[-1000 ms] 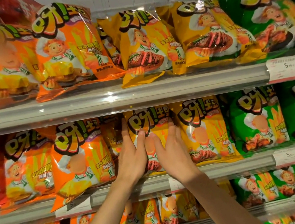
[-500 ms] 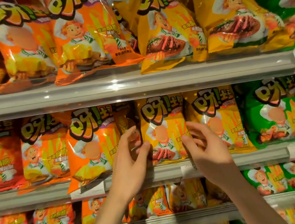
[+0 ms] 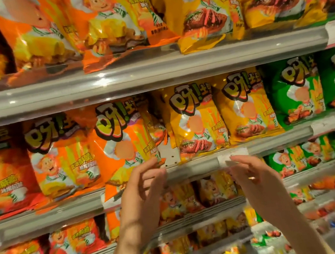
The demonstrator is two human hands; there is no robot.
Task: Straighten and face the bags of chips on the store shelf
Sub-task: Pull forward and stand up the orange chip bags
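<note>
On the middle shelf (image 3: 191,167) a yellow chip bag (image 3: 194,122) stands upright facing front, with a second yellow bag (image 3: 246,108) to its right. Left of it an orange bag (image 3: 124,143) leans forward, its lower corner hanging over the shelf lip. A narrow gap separates the orange and yellow bags. My left hand (image 3: 141,189) hovers below that gap, fingers loosely curled, fingertips near the orange bag's lower right corner, holding nothing. My right hand (image 3: 250,172) hangs in front of the shelf rail below the yellow bags, fingers relaxed and empty.
Orange bags (image 3: 61,154) fill the left of the middle shelf, green bags (image 3: 299,90) the right. The upper shelf (image 3: 152,71) carries bigger orange, yellow and green bags. Lower shelves hold smaller bags. White price tags (image 3: 232,155) sit on the rails.
Both hands have come off the yellow bag and dropped to shelf-rail level, apart from each other. The view has moved closer and tilted down.
</note>
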